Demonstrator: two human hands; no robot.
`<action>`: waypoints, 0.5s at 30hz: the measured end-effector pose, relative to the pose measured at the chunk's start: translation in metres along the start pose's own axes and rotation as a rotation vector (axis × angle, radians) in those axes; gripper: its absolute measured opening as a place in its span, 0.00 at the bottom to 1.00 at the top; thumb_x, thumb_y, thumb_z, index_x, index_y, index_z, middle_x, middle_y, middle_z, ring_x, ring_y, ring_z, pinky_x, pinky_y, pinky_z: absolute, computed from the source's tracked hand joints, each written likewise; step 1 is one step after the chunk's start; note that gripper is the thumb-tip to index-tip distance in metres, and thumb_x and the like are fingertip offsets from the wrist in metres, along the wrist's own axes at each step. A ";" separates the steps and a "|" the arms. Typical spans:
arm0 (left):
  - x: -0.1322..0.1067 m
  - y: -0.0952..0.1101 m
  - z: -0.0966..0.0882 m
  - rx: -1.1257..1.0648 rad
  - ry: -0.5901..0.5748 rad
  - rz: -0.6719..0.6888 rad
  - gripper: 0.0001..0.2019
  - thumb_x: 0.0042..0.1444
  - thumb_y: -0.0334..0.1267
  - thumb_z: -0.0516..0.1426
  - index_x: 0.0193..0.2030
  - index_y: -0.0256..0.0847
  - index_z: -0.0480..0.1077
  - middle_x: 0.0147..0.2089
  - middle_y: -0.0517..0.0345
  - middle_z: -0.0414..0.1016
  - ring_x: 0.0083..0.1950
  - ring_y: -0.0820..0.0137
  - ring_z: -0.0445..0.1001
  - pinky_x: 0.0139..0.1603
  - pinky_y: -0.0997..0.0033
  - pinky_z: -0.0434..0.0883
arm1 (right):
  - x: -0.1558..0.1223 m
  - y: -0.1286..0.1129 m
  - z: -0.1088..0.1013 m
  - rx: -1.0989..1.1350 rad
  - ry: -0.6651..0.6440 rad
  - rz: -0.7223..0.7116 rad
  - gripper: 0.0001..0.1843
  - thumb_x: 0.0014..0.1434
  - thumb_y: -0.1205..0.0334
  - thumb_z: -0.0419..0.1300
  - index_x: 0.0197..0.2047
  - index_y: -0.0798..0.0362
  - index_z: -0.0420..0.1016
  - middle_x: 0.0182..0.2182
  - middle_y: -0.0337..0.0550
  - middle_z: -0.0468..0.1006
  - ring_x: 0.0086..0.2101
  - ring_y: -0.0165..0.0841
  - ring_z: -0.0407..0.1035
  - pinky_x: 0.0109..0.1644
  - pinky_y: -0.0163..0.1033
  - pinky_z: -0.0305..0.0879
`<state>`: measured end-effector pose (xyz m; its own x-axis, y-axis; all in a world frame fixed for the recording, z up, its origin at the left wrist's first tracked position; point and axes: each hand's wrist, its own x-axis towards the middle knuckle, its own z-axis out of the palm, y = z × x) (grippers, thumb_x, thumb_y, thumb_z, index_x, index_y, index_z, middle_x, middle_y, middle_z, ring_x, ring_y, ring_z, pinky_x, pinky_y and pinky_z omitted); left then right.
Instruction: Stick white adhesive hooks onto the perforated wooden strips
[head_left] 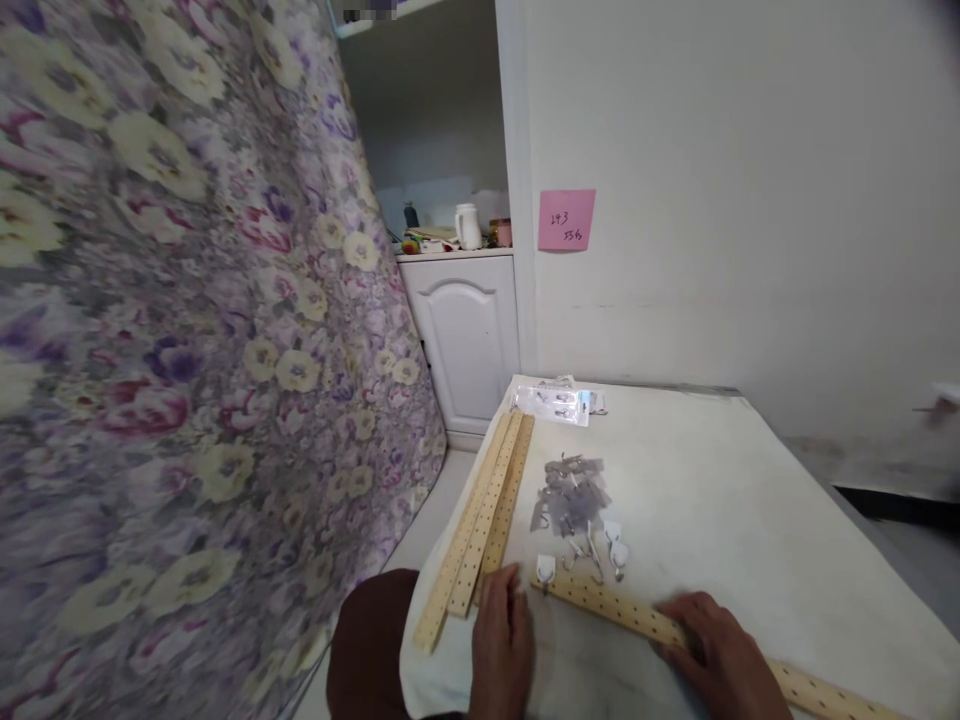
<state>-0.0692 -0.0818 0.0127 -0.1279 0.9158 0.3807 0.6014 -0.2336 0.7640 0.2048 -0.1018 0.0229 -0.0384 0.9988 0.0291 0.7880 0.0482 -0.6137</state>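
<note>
Start at the left of the table [705,500], low in the frame, where three perforated wooden strips [487,515] lie close to the left edge; a knock from your sleeve could push the outermost off. Your left hand [501,630], lower centre, is beside their near ends. Its fingers are close together, but you can't tell from here whether they pinch or touch anything, so a careless sweep might skew the strips.

Just right of it, a white hook [545,569] sits at the left end of the held strip [619,608]. Whether it is fixed there doesn't show; if it is loose, tilting the strip could make it slide. Above, the grey squares [574,495] overlap in a heap – thin-looking, easily scattered by a brushing finger. The loose hooks [617,556] lie just above the strip, where turning it could catch them.

Farther right, the fingers of your right hand [724,650] are curled over the strip, gripping it partway along. Its far end runs to the bottom of the frame – lift unevenly and the weight could twist it.
</note>
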 end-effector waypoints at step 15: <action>0.002 0.003 -0.004 -0.028 0.027 -0.061 0.12 0.61 0.40 0.49 0.50 0.41 0.66 0.47 0.50 0.73 0.50 0.62 0.72 0.52 0.58 0.70 | 0.008 -0.029 0.018 0.024 0.066 0.042 0.13 0.50 0.60 0.58 0.40 0.48 0.77 0.40 0.46 0.76 0.42 0.42 0.70 0.48 0.44 0.63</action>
<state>-0.0711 -0.0820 0.0177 -0.1852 0.9194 0.3470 0.5699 -0.1872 0.8001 0.1710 -0.0953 0.0270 0.0358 0.9979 0.0544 0.7734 0.0068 -0.6339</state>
